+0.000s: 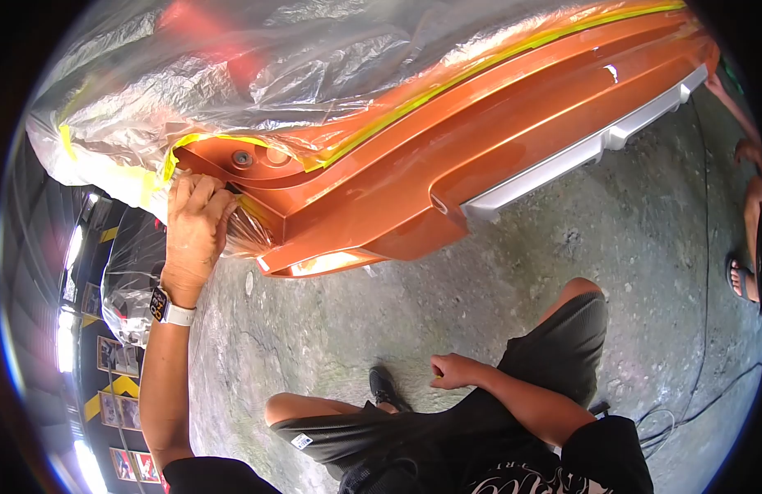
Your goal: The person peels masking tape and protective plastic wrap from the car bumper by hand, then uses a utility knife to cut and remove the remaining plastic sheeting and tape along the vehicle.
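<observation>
An orange car bumper (373, 206) runs across the upper half of the head view, its upper edge lined with yellow masking tape (414, 100). Clear plastic sheeting (315, 74) covers the car body above it. At the bumper's left end, my left hand (198, 216) is closed on the sheeting beside a recess, fingers curled over its taped edge; the fingertips are partly hidden. My right hand (457, 371) is closed in front of my lap, apart from the bumper. A small yellow bit (438, 376), perhaps tape, shows at its fingers.
A silver lower trim (562, 156) runs under the bumper. Another person's sandalled foot (739, 278) and leg are at the right edge. Dark cables (700, 346) lie on the concrete floor (315, 337). Framed pictures (118, 356) hang at the left.
</observation>
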The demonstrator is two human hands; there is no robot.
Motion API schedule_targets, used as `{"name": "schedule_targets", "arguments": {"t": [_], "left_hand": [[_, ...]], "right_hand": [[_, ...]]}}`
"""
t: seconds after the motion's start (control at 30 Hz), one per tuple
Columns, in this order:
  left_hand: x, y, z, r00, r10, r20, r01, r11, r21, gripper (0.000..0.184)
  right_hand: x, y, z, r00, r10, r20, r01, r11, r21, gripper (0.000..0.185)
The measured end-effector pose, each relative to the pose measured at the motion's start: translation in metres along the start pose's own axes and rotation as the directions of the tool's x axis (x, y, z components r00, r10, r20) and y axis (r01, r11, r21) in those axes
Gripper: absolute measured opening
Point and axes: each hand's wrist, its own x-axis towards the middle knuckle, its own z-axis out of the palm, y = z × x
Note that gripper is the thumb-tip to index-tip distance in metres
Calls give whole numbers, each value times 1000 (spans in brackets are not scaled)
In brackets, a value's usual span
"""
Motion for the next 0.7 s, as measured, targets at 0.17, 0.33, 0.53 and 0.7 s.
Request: {"name": "schedule_targets", "arguments": {"t": [0.17,0.33,0.53,0.7], "left_hand": [[-4,-10,4,997,58,-59,-65,990,-123,11],[-9,-17,0,991,127,-49,-135,968,-210,13],[-17,-24,-1,982,178,-63,-189,943,-274,12],[-18,-27,0,979,195,-63,-205,923,-325,13]], "right_hand": [[-1,-6,0,1000,-14,4,14,1000,-2,36],[-2,-4,2,1000,-16,-14,16,1000,3,36],[-2,-4,-1,1000,10,-20,-10,1000,9,37],[-1,-1,-1,999,27,-31,-27,1000,-3,38]]}}
